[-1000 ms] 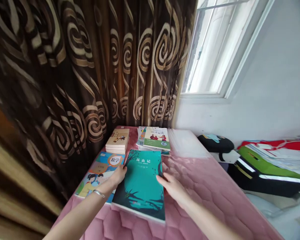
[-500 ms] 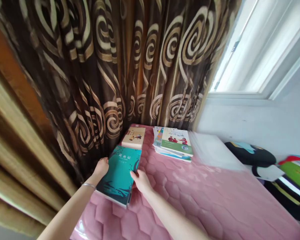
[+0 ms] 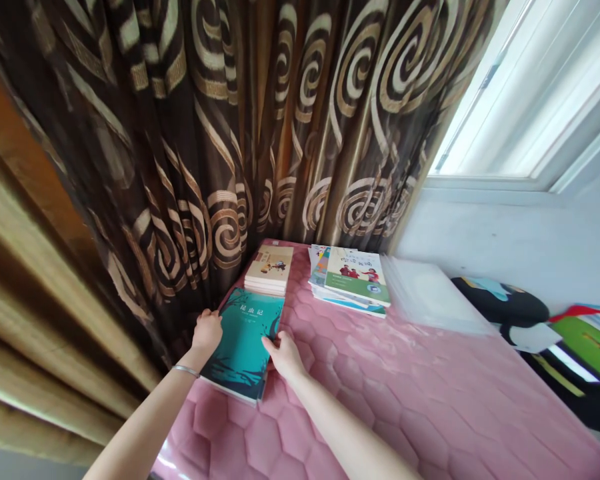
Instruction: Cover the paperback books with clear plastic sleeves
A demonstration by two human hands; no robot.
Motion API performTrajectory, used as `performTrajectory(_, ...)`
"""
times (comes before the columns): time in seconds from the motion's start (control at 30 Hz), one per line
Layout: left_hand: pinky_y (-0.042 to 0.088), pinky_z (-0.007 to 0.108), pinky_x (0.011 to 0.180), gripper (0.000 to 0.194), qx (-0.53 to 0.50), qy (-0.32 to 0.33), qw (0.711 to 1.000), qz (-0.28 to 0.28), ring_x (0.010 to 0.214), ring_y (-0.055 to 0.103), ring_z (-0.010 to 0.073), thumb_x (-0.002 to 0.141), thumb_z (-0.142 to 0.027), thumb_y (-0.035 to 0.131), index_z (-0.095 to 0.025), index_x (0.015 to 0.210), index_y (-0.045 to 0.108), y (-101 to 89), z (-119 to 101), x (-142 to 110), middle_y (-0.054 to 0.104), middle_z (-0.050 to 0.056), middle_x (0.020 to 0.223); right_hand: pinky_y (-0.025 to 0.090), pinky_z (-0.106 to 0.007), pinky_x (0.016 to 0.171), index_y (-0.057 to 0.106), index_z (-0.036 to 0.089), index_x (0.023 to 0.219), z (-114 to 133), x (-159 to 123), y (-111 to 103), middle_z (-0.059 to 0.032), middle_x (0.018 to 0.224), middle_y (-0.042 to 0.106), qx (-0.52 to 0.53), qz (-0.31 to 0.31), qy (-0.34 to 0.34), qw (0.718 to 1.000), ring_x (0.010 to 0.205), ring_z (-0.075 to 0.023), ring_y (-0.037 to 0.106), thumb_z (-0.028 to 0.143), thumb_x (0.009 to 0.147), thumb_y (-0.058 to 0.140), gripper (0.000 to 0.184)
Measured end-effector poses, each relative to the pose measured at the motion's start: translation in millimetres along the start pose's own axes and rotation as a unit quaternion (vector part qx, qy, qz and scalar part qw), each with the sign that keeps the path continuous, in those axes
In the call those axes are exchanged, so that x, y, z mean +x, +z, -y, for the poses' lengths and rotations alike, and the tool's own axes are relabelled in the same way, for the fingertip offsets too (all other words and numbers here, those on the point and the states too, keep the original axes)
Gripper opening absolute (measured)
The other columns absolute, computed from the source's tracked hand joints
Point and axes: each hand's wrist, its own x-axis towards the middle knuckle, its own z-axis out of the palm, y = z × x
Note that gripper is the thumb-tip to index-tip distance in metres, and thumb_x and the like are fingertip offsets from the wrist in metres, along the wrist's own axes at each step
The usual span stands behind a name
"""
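A teal book (image 3: 243,340) with dark plant drawings and white lettering lies low over the pink padded surface, possibly with another book beneath it. My left hand (image 3: 208,332), with a silver bracelet at the wrist, is closed on its left edge. On the opposite edge, my right hand (image 3: 283,353) grips it with the thumb on the cover and the fingers partly hidden below. Just beyond its far edge sits a stack of tan books (image 3: 269,268).
A second pile of books (image 3: 357,275), green and white on top, stands further right, beside clear plastic sheeting (image 3: 425,293). Patterned curtains (image 3: 225,180) hang behind and left. Black bags (image 3: 497,305) and a green item (image 3: 587,340) lie at the right edge of the pink surface (image 3: 370,387).
The teal book has lowered slightly and come nearer level in front of the tan stack, both hands still on it. The camera view has shifted a little.
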Motion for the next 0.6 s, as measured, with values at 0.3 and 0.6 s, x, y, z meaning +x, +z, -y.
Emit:
performTrajectory(0.3, 0.046, 0.035, 0.079, 0.039, -0.005, -0.034, 0.999, -0.015, 0.102, 0.055, 0.0285, 0.095, -0.022, 0.033, -0.013, 0.119, 0.063, 5.9, -10, -7, 0.056, 0.017, 0.117, 0.042, -0.023, 0.059, 0.053, 0.021, 0.073, 3, -3, -15, -0.0019, 0.07, 0.068, -0.044, 0.002, -0.013, 0.999, 0.068, -0.017, 0.066, 0.038, 0.083, 0.06, 0.021)
performTrajectory(0.6, 0.046, 0.034, 0.08, 0.038, 0.0, -0.044, 0.999, -0.017, 0.101, 0.057, 0.0269, 0.094, -0.022, 0.035, -0.013, 0.115, 0.065, 5.8, -10, -4, 0.057, 0.016, 0.116, 0.042, -0.026, 0.068, 0.062, 0.018, 0.082, 9, -8, -12, -0.0092, 0.084, 0.07, -0.108, -0.028, -0.045, 0.993, 0.08, -0.0215, 0.066, 0.039, 0.09, 0.054, 0.024)
